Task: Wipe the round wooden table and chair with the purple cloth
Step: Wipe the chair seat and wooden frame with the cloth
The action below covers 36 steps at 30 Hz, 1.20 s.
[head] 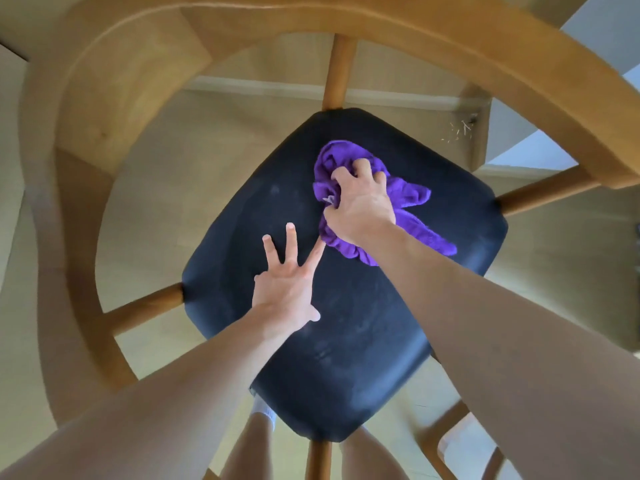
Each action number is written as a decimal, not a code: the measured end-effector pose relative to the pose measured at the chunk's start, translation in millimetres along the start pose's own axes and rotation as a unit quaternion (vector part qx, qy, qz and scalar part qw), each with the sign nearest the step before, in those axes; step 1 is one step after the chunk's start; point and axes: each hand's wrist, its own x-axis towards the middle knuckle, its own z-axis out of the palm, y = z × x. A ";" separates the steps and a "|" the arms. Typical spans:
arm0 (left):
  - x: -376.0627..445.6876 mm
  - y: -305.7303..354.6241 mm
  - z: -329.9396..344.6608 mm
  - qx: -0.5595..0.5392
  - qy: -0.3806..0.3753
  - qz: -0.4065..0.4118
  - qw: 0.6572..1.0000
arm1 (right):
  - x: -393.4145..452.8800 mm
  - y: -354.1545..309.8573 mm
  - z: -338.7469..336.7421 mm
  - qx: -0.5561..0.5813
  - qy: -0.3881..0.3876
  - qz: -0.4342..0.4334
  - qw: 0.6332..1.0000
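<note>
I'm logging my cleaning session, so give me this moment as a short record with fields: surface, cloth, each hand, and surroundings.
surface: dark padded chair seat, faint pale smudges on it
cloth: purple cloth, bunched, lying on the far right part of the seat
right hand: right hand grips the cloth from above
left hand: left hand, fingers spread, over the seat beside the cloth
surroundings: curved wooden chair back; pale floor

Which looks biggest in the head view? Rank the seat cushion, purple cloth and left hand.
1. Seat cushion.
2. and 3. Purple cloth, partly hidden under the right hand, and left hand: too alike to rank.
</note>
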 end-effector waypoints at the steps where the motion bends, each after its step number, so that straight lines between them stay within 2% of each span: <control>1: -0.2 -1.5 -1.1 0.005 0.008 0.000 1.000 | -7.2 2.4 1.6 -0.001 -0.019 -0.024 1.000; 4: -3.5 -6.1 -3.6 -0.004 0.027 -0.006 1.000 | -32.3 15.5 0.8 -0.029 -0.088 -0.099 0.991; 7: -6.8 -11.9 -3.8 -0.021 0.038 -0.004 0.999 | -53.3 41.8 -10.6 -0.041 -0.124 -0.101 0.986; 8: -7.3 -14.2 -4.4 -0.026 0.038 0.000 0.999 | -58.2 54.3 -15.8 -0.024 -0.096 -0.076 0.992; 10: -8.0 -20.0 -7.7 -0.044 0.034 0.008 0.998 | -65.4 78.9 -25.8 0.041 0.026 -0.001 0.999; 12: -8.2 -27.3 -11.5 -0.064 0.031 0.013 0.997 | -66.3 93.0 -29.3 0.109 0.129 0.119 0.978; 14: -8.5 -36.0 -13.5 -0.061 0.034 -0.001 0.998 | -60.9 83.0 -21.5 0.140 0.147 0.234 0.951; 15: -8.7 -41.0 -13.2 -0.045 0.031 -0.017 0.998 | -59.2 70.0 -13.2 0.135 0.141 0.261 0.946; 17: -9.2 -51.1 -11.3 -0.025 0.013 -0.057 0.998 | -61.9 38.1 9.5 0.105 0.130 0.250 0.954; 19: -9.1 -57.8 -8.5 -0.046 -0.001 -0.071 0.996 | -75.5 10.0 34.3 0.074 0.093 0.174 0.978; 22: -7.8 -60.5 -4.4 -0.084 0.018 -0.063 0.994 | -101.6 -4.6 58.0 -0.007 -0.034 0.000 0.999; 25: -7.7 -62.6 -2.4 -0.089 0.031 -0.055 0.994 | -101.8 8.3 42.6 -0.001 -0.141 -0.103 0.985; 26: -8.3 -63.6 -2.0 -0.089 0.032 -0.052 0.994 | -96.9 12.3 33.0 0.029 -0.136 -0.110 0.984; 27: -8.4 -64.4 -1.7 -0.092 0.032 -0.051 0.994 | -89.7 16.1 24.0 0.070 -0.094 -0.102 0.988; 29: -7.9 -65.4 -1.1 -0.102 0.032 -0.052 0.993 | -68.0 19.8 7.6 0.144 0.049 -0.050 0.987; 30: -7.7 -65.0 -0.9 -0.107 0.032 -0.054 0.992 | -55.4 18.3 0.3 0.177 0.096 -0.013 0.979; 31: -7.5 -64.5 -0.6 -0.110 0.030 -0.056 0.992 | -42.1 14.6 -4.6 0.209 0.111 0.028 0.971; 33: -5.5 -63.2 0.4 -0.113 0.024 -0.059 0.992 | -18.5 4.3 -3.2 0.250 0.095 0.105 0.958; 34: -4.5 -62.4 0.8 -0.114 0.022 -0.060 0.991 | -11.8 -2.3 3.4 0.233 0.080 0.122 0.962; 36: -2.9 -61.3 1.3 -0.113 0.023 -0.060 0.991 | -11.4 -18.2 22.2 0.137 0.062 0.098 0.984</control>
